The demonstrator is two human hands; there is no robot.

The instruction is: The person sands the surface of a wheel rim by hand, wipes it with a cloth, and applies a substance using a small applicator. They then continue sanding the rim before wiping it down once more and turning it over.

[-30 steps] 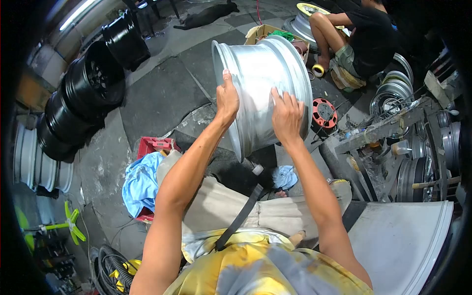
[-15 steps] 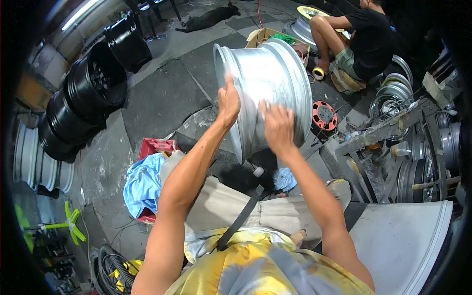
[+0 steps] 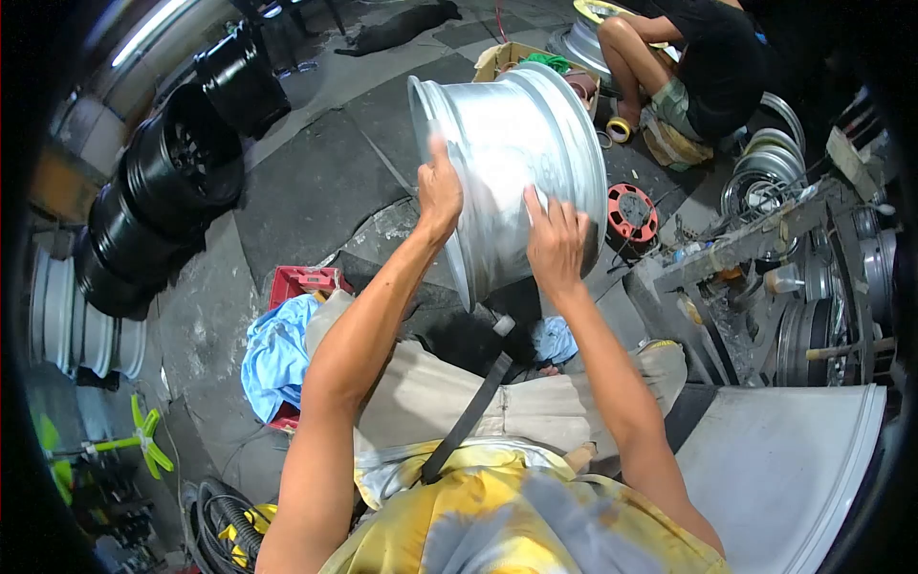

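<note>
A silver wheel rim [image 3: 507,124] stands in front of me, its barrel facing up toward me. At its left edge, my left hand [image 3: 440,191] grips the rim's flange, thumb pointing up and fingers curled out of sight. My right hand [image 3: 557,234] lies against the lower right of the barrel. Its fingers are bent, and a small pale piece shows between the index finger and the barrel, too small to name.
Black rims [image 3: 182,158] line the left. A red crate [image 3: 304,279] holds a blue cloth [image 3: 277,354]. Beyond the rim are a cardboard box [image 3: 497,59] and a red reel [image 3: 632,212]. A person [image 3: 712,67] sits at the upper right. A metal frame [image 3: 736,239] stands right.
My right hand has moved slightly right and down along the barrel. The rim and the rest of the scene sit a little higher in view.
</note>
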